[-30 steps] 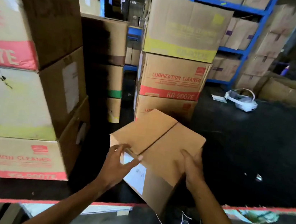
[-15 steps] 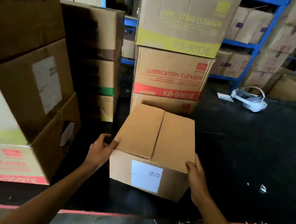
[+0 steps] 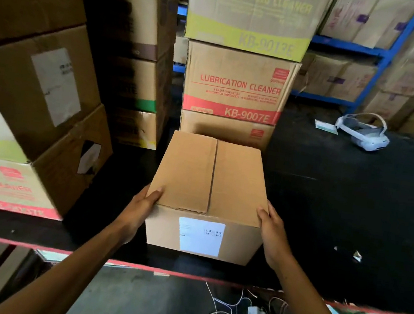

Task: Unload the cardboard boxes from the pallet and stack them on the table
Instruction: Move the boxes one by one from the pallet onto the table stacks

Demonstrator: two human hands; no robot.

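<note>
Fingers of left hand (image 3: pixel 141 207), right hand (image 3: pixel 271 230) clamp plain box (image 3: pixel 211 178) sides.

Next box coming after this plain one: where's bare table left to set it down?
Widest bare patch of the black table: right of the plain box, held by the left hand and right hand, in front of the white headset. A narrower strip runs along the red near edge. Crowded: left stack and rear stack.

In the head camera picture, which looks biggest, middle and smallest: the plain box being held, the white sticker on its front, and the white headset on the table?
1. The plain box, by far the largest.
2. and 3. The white sticker and the white headset look about alike; the headset lies farther from the camera, so I won't rank them.
</note>
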